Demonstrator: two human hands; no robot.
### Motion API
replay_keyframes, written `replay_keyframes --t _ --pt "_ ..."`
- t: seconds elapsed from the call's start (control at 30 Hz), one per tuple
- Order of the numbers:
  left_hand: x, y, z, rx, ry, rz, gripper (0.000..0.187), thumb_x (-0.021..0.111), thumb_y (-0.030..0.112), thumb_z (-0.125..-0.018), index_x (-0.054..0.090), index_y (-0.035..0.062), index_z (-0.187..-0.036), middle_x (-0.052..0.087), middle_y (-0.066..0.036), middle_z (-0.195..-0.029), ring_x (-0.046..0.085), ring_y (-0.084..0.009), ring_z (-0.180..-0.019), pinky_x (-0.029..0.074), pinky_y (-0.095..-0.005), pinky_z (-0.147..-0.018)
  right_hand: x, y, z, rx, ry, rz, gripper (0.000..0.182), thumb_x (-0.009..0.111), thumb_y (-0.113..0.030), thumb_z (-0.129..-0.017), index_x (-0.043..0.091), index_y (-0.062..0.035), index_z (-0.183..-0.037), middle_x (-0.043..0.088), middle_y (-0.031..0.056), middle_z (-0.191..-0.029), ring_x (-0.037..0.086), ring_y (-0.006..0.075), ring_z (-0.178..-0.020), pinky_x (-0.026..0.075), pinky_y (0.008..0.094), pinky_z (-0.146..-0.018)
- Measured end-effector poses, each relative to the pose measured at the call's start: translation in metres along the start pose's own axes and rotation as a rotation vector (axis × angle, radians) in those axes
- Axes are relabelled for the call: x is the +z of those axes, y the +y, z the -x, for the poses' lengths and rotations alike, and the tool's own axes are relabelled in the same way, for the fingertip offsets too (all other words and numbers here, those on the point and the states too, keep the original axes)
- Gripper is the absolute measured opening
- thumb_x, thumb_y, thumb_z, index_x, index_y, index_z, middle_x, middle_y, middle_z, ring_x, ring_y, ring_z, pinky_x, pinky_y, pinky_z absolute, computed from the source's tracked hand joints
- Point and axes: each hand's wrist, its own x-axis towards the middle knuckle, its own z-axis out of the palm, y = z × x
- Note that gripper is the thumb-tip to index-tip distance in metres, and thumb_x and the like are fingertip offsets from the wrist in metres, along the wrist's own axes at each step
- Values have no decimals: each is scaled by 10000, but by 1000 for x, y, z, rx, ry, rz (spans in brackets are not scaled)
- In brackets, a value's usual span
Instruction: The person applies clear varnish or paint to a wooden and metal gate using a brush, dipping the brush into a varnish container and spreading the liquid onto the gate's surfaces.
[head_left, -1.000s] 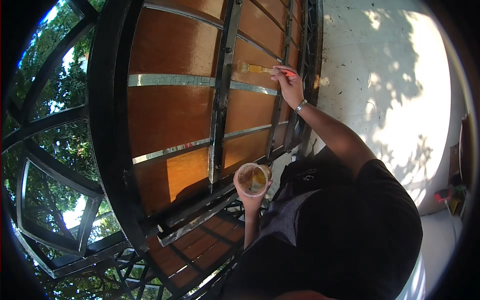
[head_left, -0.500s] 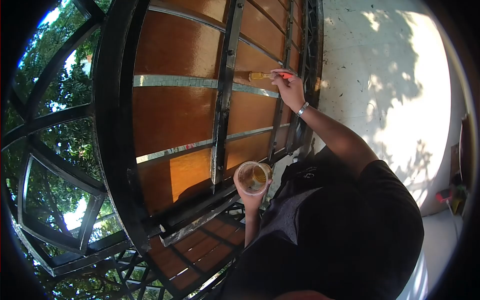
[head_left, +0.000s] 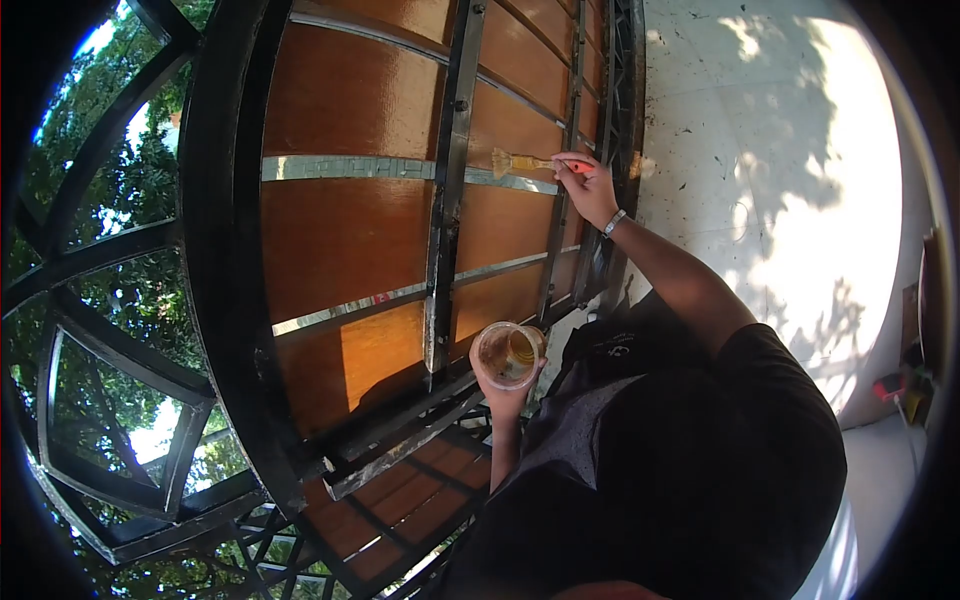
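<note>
My right hand [head_left: 590, 188] is closed around the red handle of a paintbrush [head_left: 527, 164]. Its bristles point left and lie over the lower edge of a reddish-brown wooden slat [head_left: 512, 125], next to the gap between two slats. Lower down, my left hand [head_left: 503, 396] grips a clear plastic cup [head_left: 508, 356] from beneath, its open mouth facing up. Some amber liquid shows inside the cup. A black metal bar [head_left: 452, 180] crosses the slats just left of the brush.
A thick black metal frame [head_left: 225, 250] borders the slats on the left, with curved railing and trees beyond. On the right stretches a pale floor [head_left: 740, 150] with patches of sun and shade. More brown slats [head_left: 390, 500] show below.
The brush and my right hand have moved slightly down, and the bristles reach a little further left and look more splayed. My left hand with the cup stays nearly in place.
</note>
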Motion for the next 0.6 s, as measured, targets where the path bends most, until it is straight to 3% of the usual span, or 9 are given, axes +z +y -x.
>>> replay_keyframes --t 0.17,0.27,0.33,0.37,0.47,0.53,0.6 --pt "2 -5 -3 41 -2 20 935 876 57 -662 284 42 -1387 470 -173 -1330 512 -310 -1256 404 -430 -1067 -35 30 -2 -25 -37 271 183 647 -123 -898 673 -16 -1046 729 108 -916 705 151 -865 540 268 -739" --pt "2 -8 -3 49 5 3 931 876 57 -660 291 40 -1384 472 -173 -1329 519 -302 -1245 411 -426 -1059 -37 49 -17 88 -45 341 205 653 -166 -883 682 -9 -1011 727 123 -923 712 184 -852 540 280 -719" --pt "4 -6 -3 48 9 -6 926 875 56 -658 296 38 -1381 474 -173 -1327 523 -299 -1239 414 -424 -1055 -30 56 -36 -53 73 731 223 644 -203 -873 692 -11 -976 723 139 -882 714 186 -784 542 289 -697" --pt "6 -4 -4 66 9 -1 921 874 54 -658 300 38 -1379 478 -172 -1324 526 -296 -1233 414 -422 -1055 -25 55 -43 -57 74 733 223 644 -203 -873 692 -11 -976 723 139 -882 714 186 -784 542 289 -697" --pt "6 -1 -7 92 1 -15 917 871 48 -658 301 38 -1377 482 -174 -1321 528 -300 -1231 413 -424 -1056 -3 17 -66 30 95 732 228 637 -213 -863 697 -18 -964 717 142 -830 708 172 -730 539 288 -660" --pt "5 -3 -7 92 2 -34 919 870 45 -658 299 37 -1378 482 -177 -1321 527 -306 -1235 413 -428 -1058 5 -27 -75 62 115 196 223 638 -209 -869 699 -14 -957 717 135 -800 698 139 -715 531 276 -629" --pt "8 -7 -4 88 27 66 921 866 37 -659 293 34 -1379 476 -184 -1327 521 -324 -1247 412 -437 -1063 3 -53 -75 99 128 31 238 620 -207 -908 692 4 -991 726 129 -832 693 130 -734 527 261 -639"
